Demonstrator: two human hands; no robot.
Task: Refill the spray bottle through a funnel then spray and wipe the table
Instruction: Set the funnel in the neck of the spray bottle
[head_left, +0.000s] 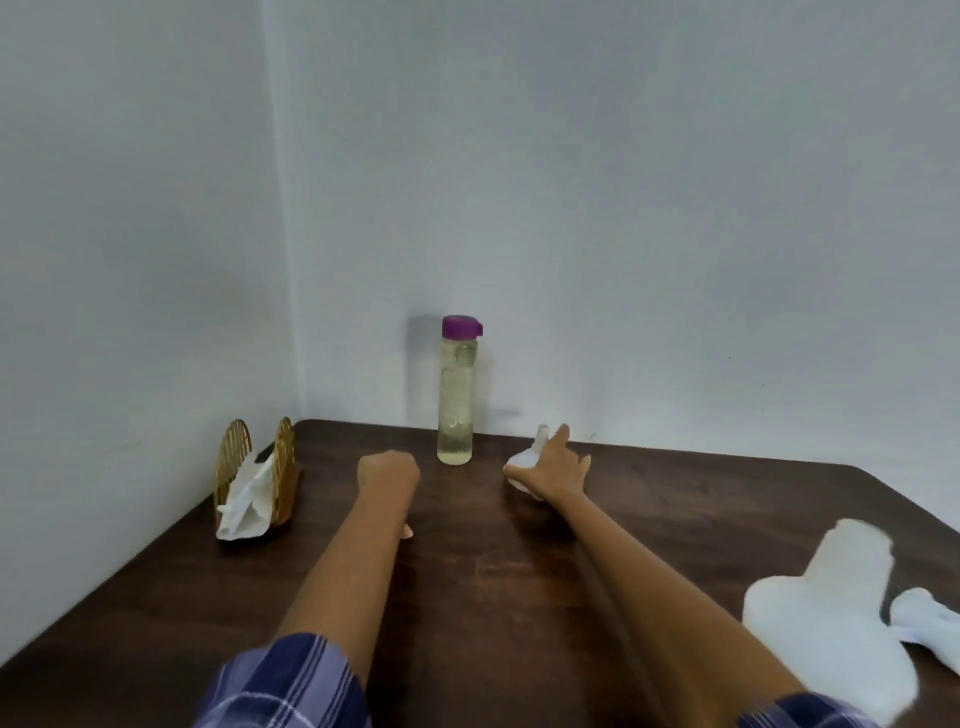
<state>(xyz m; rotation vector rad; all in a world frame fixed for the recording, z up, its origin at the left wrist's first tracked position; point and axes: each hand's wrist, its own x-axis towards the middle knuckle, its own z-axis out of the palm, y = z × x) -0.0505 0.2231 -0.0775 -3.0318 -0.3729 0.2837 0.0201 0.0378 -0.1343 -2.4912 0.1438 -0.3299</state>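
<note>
I read the scene from the head camera: my right hand (553, 465) reaches far across the table (467, 571) and lies over a small white thing, which I take for the funnel (532, 457), lying on its side at the far edge near the wall. Its narrow end points up and away past my fingertips; the wider end sits under my palm, toward me. The fingers of this grip are stretched out, with the thumb spread to the left against the white body, so I judge it resting on or just closing round the thing, not yet clamped. The left hand (388, 475) is curled into a fist, with nothing visible in it, hovering or resting just left of and nearer than the tall clear bottle (456, 400) with the purple cap (461, 327).

That bottle stands upright against the far wall, between my two hands, its long axis vertical, full of pale liquid. The left hand is the nearer one to it, only a little to its left, so I think the left should take it while the right lifts the funnel.

Near right, two white blurred shapes (826, 613) lie at the table edge; one may be the spray bottle lying down, the other a cloth, but I cannot tell. Much of the funnel is hidden by my hand. At far left a gold wire holder (254, 467) keeps white napkins
</note>
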